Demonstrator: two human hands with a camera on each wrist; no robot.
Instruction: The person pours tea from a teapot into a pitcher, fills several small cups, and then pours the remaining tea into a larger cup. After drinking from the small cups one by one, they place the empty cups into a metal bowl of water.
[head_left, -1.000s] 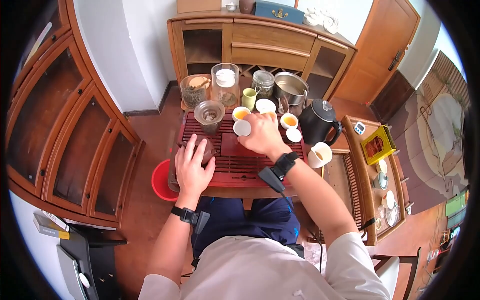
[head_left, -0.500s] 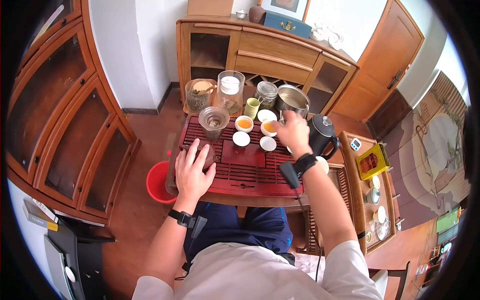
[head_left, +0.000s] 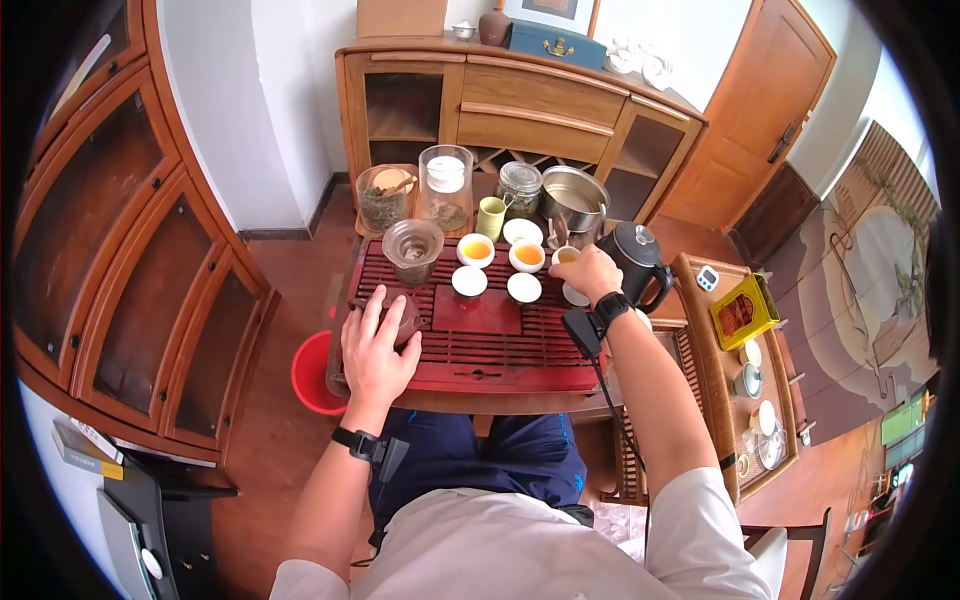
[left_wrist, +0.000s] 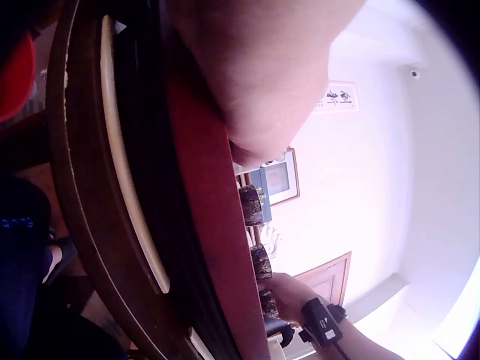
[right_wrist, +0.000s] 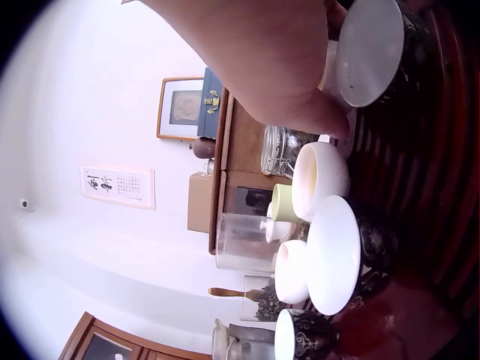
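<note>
My left hand [head_left: 375, 350] rests on a dark brown teapot [head_left: 410, 318] at the tray's left, fingers spread over its top; the left wrist view does not show the pot clearly. At the right end of the cup row, my right hand [head_left: 592, 275] pinches a white teacup [head_left: 566, 255] that its fingers partly cover. A dark patterned cup with a white inside [right_wrist: 371, 52] stands just in front of those fingers. Farther left are two white cups of amber tea [head_left: 476, 250] and two more dark patterned cups [head_left: 469, 281], all on the red slatted tea tray [head_left: 480, 377].
A strainer on a glass pitcher [head_left: 412, 245] stands left of the cups. Behind them are a green cup [head_left: 490, 216], a lidded jar [head_left: 520, 190] and a steel pot [head_left: 574, 200]. A black kettle [head_left: 635, 260] stands close right of my right hand.
My right hand has moved right, from the middle cups to the rightmost ones, leaving the middle pair in view. My left hand has stayed on the teapot.
</note>
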